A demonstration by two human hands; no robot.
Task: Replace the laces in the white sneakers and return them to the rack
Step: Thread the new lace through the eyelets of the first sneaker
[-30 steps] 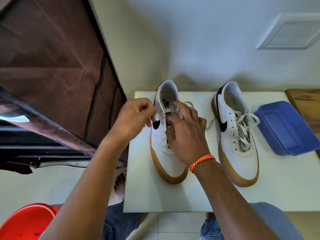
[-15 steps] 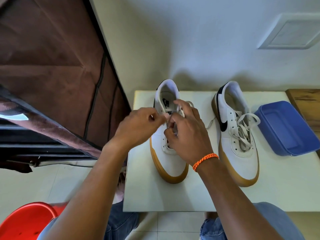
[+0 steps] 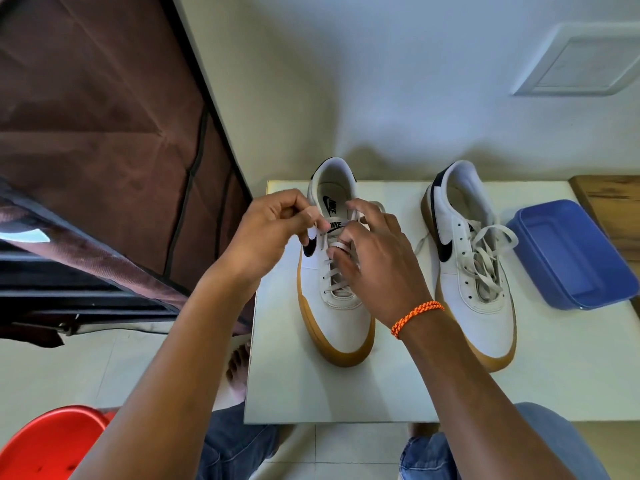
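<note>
While the left sneaker (image 3: pixel 334 271) lies heel toward 12 o'clock on the table (image 3: pixel 398 386), left hand (image 3: pixel 273 230) pinches its lace (image 3: pixel 323 239); right hand (image 3: pixel 377 261), at 3 o'clock, loops lace over a finger.

We are seeing two white gum-soled sneakers lying side by side: left sneaker (image 3: pixel 334 317) half-laced, right sneaker (image 3: pixel 479 289) loosely laced.

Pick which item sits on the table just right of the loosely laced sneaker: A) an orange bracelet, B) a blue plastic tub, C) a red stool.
B: the blue plastic tub lies on the table right beside the loosely laced sneaker.
</note>
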